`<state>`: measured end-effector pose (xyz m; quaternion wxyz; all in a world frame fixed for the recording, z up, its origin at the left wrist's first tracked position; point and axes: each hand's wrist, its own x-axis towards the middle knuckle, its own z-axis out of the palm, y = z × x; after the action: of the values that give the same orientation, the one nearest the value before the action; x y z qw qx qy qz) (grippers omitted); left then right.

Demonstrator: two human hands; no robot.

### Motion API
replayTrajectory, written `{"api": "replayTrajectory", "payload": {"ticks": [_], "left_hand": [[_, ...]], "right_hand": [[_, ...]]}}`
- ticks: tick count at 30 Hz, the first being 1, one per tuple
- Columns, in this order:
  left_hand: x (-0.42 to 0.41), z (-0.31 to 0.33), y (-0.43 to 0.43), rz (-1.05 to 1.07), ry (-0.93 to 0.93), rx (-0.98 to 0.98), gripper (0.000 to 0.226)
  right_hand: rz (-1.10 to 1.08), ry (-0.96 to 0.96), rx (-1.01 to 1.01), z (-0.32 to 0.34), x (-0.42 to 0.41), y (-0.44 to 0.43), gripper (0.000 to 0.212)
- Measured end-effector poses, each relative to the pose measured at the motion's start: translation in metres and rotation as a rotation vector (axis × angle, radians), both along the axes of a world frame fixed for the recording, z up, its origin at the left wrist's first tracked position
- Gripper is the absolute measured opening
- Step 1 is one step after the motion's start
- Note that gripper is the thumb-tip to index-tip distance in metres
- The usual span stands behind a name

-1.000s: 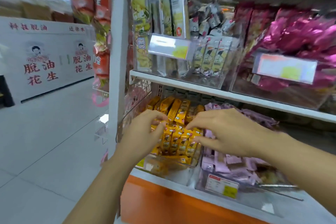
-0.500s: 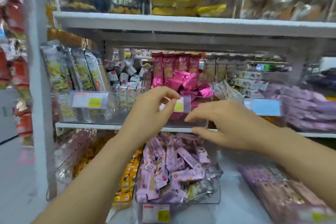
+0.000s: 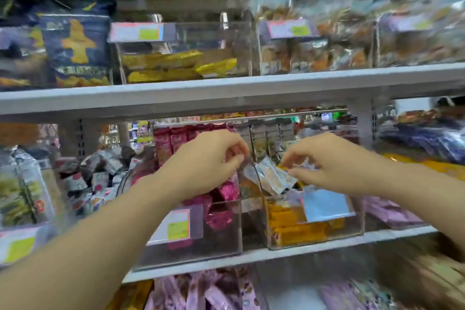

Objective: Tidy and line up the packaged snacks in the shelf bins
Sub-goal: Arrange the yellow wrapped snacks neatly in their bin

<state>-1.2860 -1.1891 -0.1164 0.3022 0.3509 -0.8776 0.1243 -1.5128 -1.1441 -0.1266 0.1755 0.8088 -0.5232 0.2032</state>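
Note:
My right hand (image 3: pixel 327 163) reaches into a clear bin (image 3: pixel 352 229) on the middle shelf and pinches pale snack packets (image 3: pixel 274 177) between fingers and thumb. They stick up above orange packets (image 3: pixel 292 229) lying in the same bin. My left hand (image 3: pixel 203 161) hovers with curled fingers at the top of the neighbouring clear bin (image 3: pixel 201 251), which holds shiny pink packets (image 3: pixel 221 219). Thumb and forefinger nearly meet. Blur hides whether they pinch anything.
A grey shelf board (image 3: pixel 226 93) runs just above my hands, with bins of yellow packets (image 3: pixel 163 68) on it. Black-and-white packets (image 3: pixel 98 178) fill the bin to the left. Lilac packets (image 3: pixel 201 292) lie on the shelf below.
My view has swung up from the bottom bins to the middle shelf. Both hands rose with it, and the right hand has taken hold of the pale packets.

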Motion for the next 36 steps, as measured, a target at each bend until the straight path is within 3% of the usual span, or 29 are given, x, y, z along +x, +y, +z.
{"api": "replayTrajectory", "payload": {"ticks": [7,13,19,23,30,36], "left_hand": [[-0.025,0.033,-0.058,0.031,-0.228,0.237,0.022],[-0.028,0.036,-0.091,0.017,-0.381,0.323,0.022],[-0.021,0.033,-0.109,-0.067,-0.364,0.344,0.02],[-0.018,0.03,-0.115,-0.104,-0.327,0.384,0.019],[-0.017,0.029,-0.114,-0.11,-0.318,0.424,0.017],[-0.017,0.027,-0.11,-0.087,-0.31,0.412,0.019]], "right_hand": [[-0.005,0.134,0.17,0.019,0.001,-0.089,0.04],[-0.067,0.219,0.294,0.017,0.018,-0.155,0.055],[-0.094,0.229,0.463,0.008,0.028,-0.187,0.089],[-0.123,0.229,0.432,0.007,0.031,-0.195,0.075],[-0.125,0.226,0.559,0.011,0.033,-0.194,0.067],[0.006,0.129,0.405,0.021,0.023,-0.159,0.07]]}}
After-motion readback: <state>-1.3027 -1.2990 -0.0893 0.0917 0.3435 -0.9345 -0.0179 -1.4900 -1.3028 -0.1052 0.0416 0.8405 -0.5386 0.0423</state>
